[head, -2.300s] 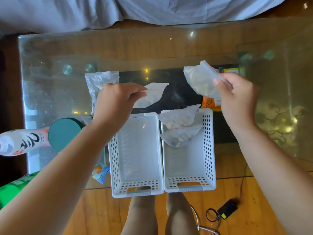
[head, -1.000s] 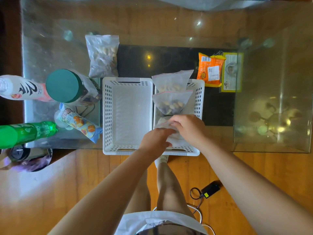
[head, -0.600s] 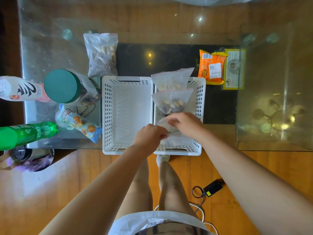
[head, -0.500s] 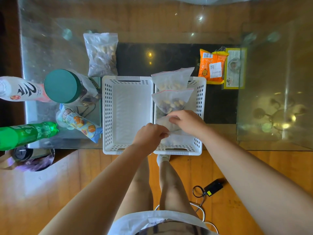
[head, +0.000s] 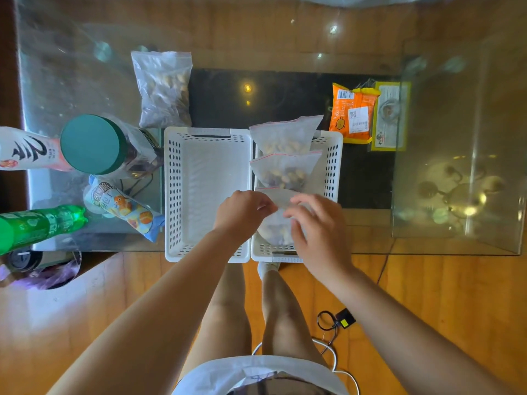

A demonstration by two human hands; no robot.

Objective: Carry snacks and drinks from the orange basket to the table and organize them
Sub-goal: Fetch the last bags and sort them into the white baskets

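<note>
Snack bag [head: 275, 226], limp and light, sits upright in right-hand white bin [head: 332, 166]. Left hand [head: 242, 213] pinches its top seal; right hand [head: 316, 223] hovers, fingers relaxed apart. Best gripped along the seal strip.

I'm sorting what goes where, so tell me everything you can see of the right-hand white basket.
The right-hand white basket is a rectangular bin, plastic by the look, with perforated walls and a slot handle in its near end. It sits flat on the glass table, side by side with an identical basket; its near end overhangs the table edge. Three clear zip bags of nuts stand in a row inside. The left hand pinches the nearest bag's top, and the right hand touches that bag.
</note>
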